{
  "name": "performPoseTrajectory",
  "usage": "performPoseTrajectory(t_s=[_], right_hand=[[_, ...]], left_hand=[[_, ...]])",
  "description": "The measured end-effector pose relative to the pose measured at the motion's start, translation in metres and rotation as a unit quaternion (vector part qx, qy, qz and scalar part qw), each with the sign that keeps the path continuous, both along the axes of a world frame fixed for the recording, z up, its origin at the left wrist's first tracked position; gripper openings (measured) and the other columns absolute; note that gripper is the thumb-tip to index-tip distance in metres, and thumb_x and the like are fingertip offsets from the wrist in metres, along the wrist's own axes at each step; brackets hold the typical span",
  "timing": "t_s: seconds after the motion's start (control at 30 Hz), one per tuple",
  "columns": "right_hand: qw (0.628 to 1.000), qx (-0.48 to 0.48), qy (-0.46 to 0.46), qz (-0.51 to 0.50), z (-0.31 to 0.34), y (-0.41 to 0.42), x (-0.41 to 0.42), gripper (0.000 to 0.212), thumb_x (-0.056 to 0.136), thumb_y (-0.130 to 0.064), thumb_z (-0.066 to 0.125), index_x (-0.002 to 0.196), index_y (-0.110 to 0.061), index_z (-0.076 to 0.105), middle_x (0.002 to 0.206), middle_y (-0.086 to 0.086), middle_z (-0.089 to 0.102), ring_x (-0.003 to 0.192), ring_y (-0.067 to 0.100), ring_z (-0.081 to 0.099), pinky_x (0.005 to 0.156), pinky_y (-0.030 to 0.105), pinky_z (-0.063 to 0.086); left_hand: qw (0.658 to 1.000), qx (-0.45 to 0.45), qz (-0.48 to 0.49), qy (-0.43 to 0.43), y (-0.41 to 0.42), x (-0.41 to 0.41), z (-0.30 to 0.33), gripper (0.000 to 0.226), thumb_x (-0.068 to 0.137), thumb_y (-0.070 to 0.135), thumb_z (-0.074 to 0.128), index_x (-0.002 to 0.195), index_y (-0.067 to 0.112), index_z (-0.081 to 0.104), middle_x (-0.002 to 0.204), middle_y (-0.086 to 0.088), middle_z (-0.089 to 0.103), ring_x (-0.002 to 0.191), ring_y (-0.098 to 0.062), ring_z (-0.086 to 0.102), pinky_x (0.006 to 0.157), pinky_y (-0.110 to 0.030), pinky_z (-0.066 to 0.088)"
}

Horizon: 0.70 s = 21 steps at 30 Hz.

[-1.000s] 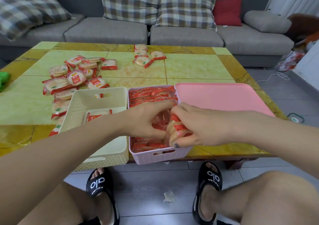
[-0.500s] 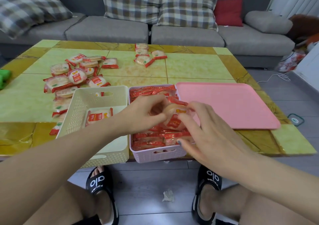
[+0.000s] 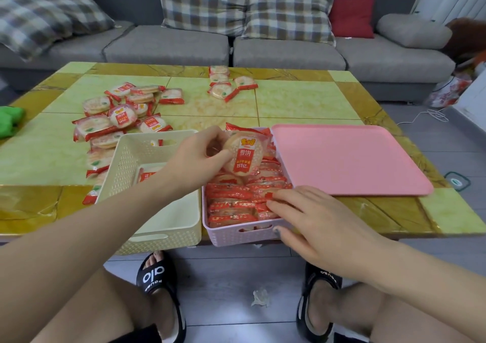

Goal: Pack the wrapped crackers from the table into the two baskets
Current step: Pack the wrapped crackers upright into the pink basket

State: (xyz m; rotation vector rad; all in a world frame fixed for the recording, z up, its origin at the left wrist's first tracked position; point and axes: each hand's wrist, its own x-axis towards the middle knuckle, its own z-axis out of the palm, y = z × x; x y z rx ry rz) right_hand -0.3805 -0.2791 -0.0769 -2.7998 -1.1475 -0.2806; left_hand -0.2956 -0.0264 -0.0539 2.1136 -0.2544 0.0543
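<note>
My left hand pinches one round wrapped cracker and holds it upright over the far half of the pink basket. That basket is packed with rows of red-edged wrapped crackers. My right hand rests with straight fingers on the near-right crackers and the basket's rim. To the left stands the cream basket, with one cracker lying inside. Loose crackers lie in a pile at the table's left and in a small group at the far middle.
A pink lid lies flat right of the pink basket. A green object sits at the table's left edge. A grey sofa with checked cushions stands behind the table. My knees and black sandals are below the front edge.
My left hand has lifted a single cracker up out of the pink basket. My right hand let go of the bundle it gripped and moved down to the basket's near-right corner.
</note>
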Motion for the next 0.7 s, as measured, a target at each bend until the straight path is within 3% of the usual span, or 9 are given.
performPoseTrajectory(t_s=[0.1, 0.2, 0.27, 0.37, 0.43, 0.53, 0.57, 0.63, 0.7], right_hand=[[1.000, 0.010, 0.006, -0.001, -0.003, 0.003, -0.007, 0.043, 0.097, -0.037, 0.053, 0.128, -0.011, 0.065, 0.129, 0.002, 0.065, 0.113, 0.020, 0.061, 0.101, 0.036, 0.050], [0.998, 0.016, 0.053, -0.011, -0.003, 0.006, -0.008, 0.044, 0.097, -0.042, 0.049, 0.126, -0.014, 0.067, 0.125, -0.002, 0.067, 0.110, 0.018, 0.063, 0.100, 0.036, 0.052], [0.997, 0.029, 0.063, -0.017, 0.007, 0.012, 0.002, 0.040, 0.097, -0.045, 0.047, 0.115, -0.019, 0.071, 0.113, -0.006, 0.070, 0.100, 0.016, 0.064, 0.095, 0.038, 0.052], [0.974, 0.167, 0.116, -0.101, 0.037, 0.026, 0.026, 0.030, 0.096, -0.046, 0.056, 0.118, -0.027, 0.063, 0.119, -0.015, 0.063, 0.108, 0.007, 0.058, 0.099, 0.033, 0.047], [0.944, 0.256, 0.150, -0.145, 0.053, 0.038, 0.046, 0.050, 0.091, -0.042, 0.067, 0.136, -0.030, 0.049, 0.137, -0.015, 0.053, 0.123, 0.003, 0.049, 0.105, 0.027, 0.041], [0.928, 0.269, 0.195, -0.166, 0.065, 0.052, 0.072, 0.078, 0.086, -0.032, 0.075, 0.151, -0.029, 0.033, 0.154, -0.008, 0.039, 0.134, 0.007, 0.041, 0.103, 0.026, 0.038], [0.929, 0.262, 0.205, -0.163, 0.065, 0.054, 0.078, 0.071, 0.085, -0.029, 0.075, 0.147, -0.029, 0.040, 0.150, -0.007, 0.046, 0.129, 0.008, 0.048, 0.099, 0.027, 0.043], [0.929, 0.252, 0.225, -0.148, 0.063, 0.058, 0.087, 0.041, 0.084, -0.025, 0.074, 0.124, -0.026, 0.064, 0.120, -0.007, 0.068, 0.103, 0.008, 0.064, 0.087, 0.034, 0.055], [0.933, 0.236, 0.234, -0.137, 0.059, 0.061, 0.089, 0.017, 0.085, -0.024, 0.073, 0.102, -0.025, 0.070, 0.095, -0.010, 0.073, 0.083, 0.007, 0.068, 0.075, 0.035, 0.057]], left_hand=[[1.000, -0.008, 0.014, 0.003, 0.005, -0.001, 0.003, 0.002, 0.089, 0.011, 0.060, 0.089, 0.012, 0.061, 0.083, -0.001, 0.070, 0.072, -0.010, 0.065, 0.065, -0.026, 0.051], [0.999, -0.019, 0.024, 0.021, 0.011, 0.001, 0.007, 0.006, 0.090, 0.015, 0.060, 0.093, 0.009, 0.061, 0.087, -0.008, 0.071, 0.080, -0.020, 0.067, 0.077, -0.045, 0.060], [0.999, -0.026, 0.022, 0.030, 0.015, 0.001, 0.010, 0.008, 0.091, 0.014, 0.060, 0.094, 0.008, 0.061, 0.089, -0.009, 0.071, 0.080, -0.017, 0.067, 0.083, -0.049, 0.059], [0.999, -0.028, -0.021, 0.033, 0.016, -0.001, 0.015, 0.003, 0.093, 0.014, 0.061, 0.094, 0.011, 0.061, 0.094, -0.003, 0.072, 0.089, -0.017, 0.071, 0.082, -0.040, 0.061], [0.998, -0.019, -0.059, 0.026, 0.015, -0.003, 0.017, 0.002, 0.094, 0.012, 0.063, 0.096, 0.011, 0.062, 0.095, 0.002, 0.072, 0.090, -0.013, 0.070, 0.078, -0.029, 0.060], [0.997, 0.000, -0.080, 0.014, 0.015, -0.001, 0.015, 0.005, 0.095, 0.011, 0.063, 0.097, 0.015, 0.062, 0.097, 0.004, 0.072, 0.092, -0.008, 0.070, 0.076, -0.022, 0.057], [0.996, 0.002, -0.087, 0.014, 0.015, -0.001, 0.014, 0.006, 0.095, 0.012, 0.063, 0.096, 0.018, 0.062, 0.097, 0.005, 0.072, 0.092, -0.008, 0.070, 0.075, -0.022, 0.057], [0.995, 0.013, -0.098, 0.010, 0.016, 0.000, 0.011, 0.006, 0.097, 0.018, 0.063, 0.094, 0.022, 0.060, 0.095, 0.006, 0.073, 0.091, -0.007, 0.071, 0.070, -0.019, 0.054], [0.993, 0.058, -0.100, -0.018, 0.017, -0.002, 0.006, 0.007, 0.096, 0.027, 0.065, 0.095, 0.023, 0.059, 0.095, 0.006, 0.073, 0.089, -0.005, 0.070, 0.069, -0.018, 0.052]])
